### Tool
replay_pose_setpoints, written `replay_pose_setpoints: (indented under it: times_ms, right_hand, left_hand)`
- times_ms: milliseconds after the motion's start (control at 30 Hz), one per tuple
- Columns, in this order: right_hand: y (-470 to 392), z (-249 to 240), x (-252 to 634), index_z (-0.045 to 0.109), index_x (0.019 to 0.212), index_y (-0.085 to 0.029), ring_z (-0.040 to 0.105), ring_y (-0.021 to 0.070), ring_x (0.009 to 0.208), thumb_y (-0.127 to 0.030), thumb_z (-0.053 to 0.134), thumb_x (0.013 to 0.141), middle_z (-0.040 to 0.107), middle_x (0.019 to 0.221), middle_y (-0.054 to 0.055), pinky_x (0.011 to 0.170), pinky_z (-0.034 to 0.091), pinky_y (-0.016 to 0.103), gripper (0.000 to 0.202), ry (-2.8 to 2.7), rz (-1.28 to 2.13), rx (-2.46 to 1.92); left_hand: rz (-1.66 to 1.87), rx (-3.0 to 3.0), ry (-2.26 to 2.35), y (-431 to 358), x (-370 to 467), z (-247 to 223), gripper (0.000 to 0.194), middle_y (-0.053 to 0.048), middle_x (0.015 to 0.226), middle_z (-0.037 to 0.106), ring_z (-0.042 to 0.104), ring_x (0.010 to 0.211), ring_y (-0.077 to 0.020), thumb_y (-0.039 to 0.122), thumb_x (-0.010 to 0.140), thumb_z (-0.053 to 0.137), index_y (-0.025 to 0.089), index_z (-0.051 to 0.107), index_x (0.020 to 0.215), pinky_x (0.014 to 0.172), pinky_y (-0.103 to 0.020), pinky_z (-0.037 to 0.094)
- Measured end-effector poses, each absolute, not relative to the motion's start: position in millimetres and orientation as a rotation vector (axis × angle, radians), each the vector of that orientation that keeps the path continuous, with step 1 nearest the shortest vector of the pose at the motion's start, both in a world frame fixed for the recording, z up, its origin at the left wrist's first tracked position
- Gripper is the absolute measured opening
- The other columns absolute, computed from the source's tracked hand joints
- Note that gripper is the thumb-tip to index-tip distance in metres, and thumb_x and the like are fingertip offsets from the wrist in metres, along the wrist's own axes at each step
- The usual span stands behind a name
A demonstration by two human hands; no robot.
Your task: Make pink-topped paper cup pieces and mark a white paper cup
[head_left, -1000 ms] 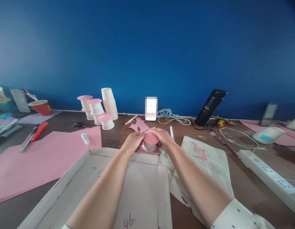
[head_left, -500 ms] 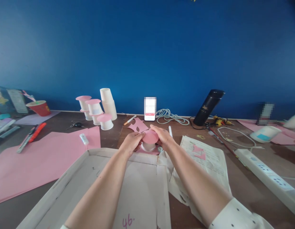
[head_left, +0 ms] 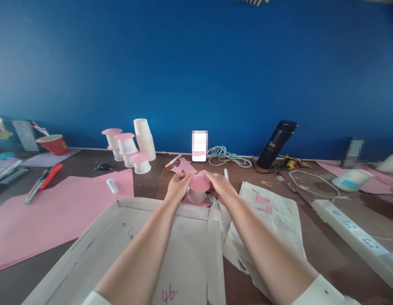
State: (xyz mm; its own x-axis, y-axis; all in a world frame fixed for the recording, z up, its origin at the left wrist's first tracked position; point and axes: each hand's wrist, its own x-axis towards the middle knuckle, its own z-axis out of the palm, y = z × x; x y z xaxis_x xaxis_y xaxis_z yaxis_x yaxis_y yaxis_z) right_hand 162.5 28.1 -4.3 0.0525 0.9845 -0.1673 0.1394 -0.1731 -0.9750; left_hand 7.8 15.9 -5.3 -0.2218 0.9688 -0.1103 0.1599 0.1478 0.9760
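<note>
Between my hands a pink paper disc [head_left: 199, 183] lies over a short white paper cup [head_left: 197, 195], which stands on pink paper. My left hand [head_left: 180, 186] pinches the disc's left edge. On the opposite edge my right hand [head_left: 217, 184] does the same, its fingertips partly hidden. To the left, a short cup topped with a pink disc [head_left: 140, 158] stands in front of stacked cups with pink discs [head_left: 125, 144]. Behind them rises a stack of white paper cups [head_left: 145, 140]. A pink paper scrap [head_left: 184, 166] lies just beyond my left hand.
A cardboard box lid [head_left: 184, 254] lies under my forearms. At left are pink paper sheets [head_left: 72, 203], a utility knife [head_left: 42, 183] and a red cup [head_left: 53, 145]. A phone [head_left: 199, 148] leans at the wall. At right are a black thermos [head_left: 277, 145] and a power strip [head_left: 352, 237].
My left hand has shifted slightly and its fingers have lifted higher at the disc's edge. The disc now looks slightly bent or tilted over the cup. The right hand stays at its edge.
</note>
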Motion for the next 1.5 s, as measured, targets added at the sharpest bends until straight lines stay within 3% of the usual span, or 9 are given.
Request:
replay_pose_setpoints:
  times_ms: [167, 367, 767, 1000, 1500]
  right_hand:
    - [26.2, -3.7, 158.7, 0.051, 0.06, -0.02, 0.038, 0.0088, 0.037, -0.051, 0.059, 0.074, 0.042, 0.044, -0.004, 0.036, 0.022, 0.022, 0.036, -1.181, 1.255, -1.47]
    - [24.7, -4.8, 155.9, 0.049, 0.062, -0.02, 0.037, 0.008, 0.039, -0.042, 0.059, 0.074, 0.042, 0.046, -0.006, 0.037, 0.022, 0.022, 0.026, -1.158, 1.274, -1.452]
    - [29.2, -14.5, 158.9, 0.053, 0.067, -0.019, 0.042, 0.0093, 0.044, -0.043, 0.058, 0.074, 0.047, 0.05, -0.004, 0.04, 0.027, 0.021, 0.026, -1.187, 1.265, -1.427]
    - [31.5, -5.2, 159.1, 0.061, 0.068, -0.018, 0.049, 0.0121, 0.048, -0.054, 0.062, 0.073, 0.053, 0.05, 0.0, 0.042, 0.03, 0.022, 0.037, -1.221, 1.226, -1.468]
    - [36.8, -0.7, 149.5, 0.068, 0.072, -0.017, 0.054, 0.0125, 0.055, -0.044, 0.064, 0.07, 0.059, 0.056, 0.0, 0.048, 0.035, 0.021, 0.027, -1.365, 1.151, -1.495]
  left_hand:
    - [1.168, 1.128, 1.564, 16.8, 12.9, -6.4, 0.032, -0.002, 0.062, 0.06, 0.056, 0.056, -0.0156, 0.045, 0.071, 0.064, 0.018, 0.064, 0.086, 0.052, -0.024, 0.039]
    - [1.168, 1.164, 1.599, 14.5, 14.7, -2.5, 0.026, -0.005, 0.08, 0.067, 0.059, 0.071, -0.0165, 0.04, 0.07, 0.063, 0.018, 0.066, 0.085, 0.06, -0.024, 0.041]
    - [1.166, 1.094, 1.541, 15.1, 13.7, -4.6, 0.027, -0.001, 0.06, 0.059, 0.051, 0.053, -0.0145, 0.039, 0.067, 0.065, 0.017, 0.065, 0.083, 0.051, -0.024, 0.036]
    - [1.169, 1.099, 1.538, 14.1, 13.4, -5.6, 0.032, -0.002, 0.063, 0.06, 0.052, 0.056, -0.0151, 0.044, 0.067, 0.066, 0.017, 0.065, 0.084, 0.053, -0.025, 0.037]
    - [1.147, 1.103, 1.545, 15.3, 12.9, -7.5, 0.032, -0.003, 0.063, 0.061, 0.056, 0.059, -0.0166, 0.044, 0.068, 0.066, 0.017, 0.065, 0.084, 0.051, -0.024, 0.038]
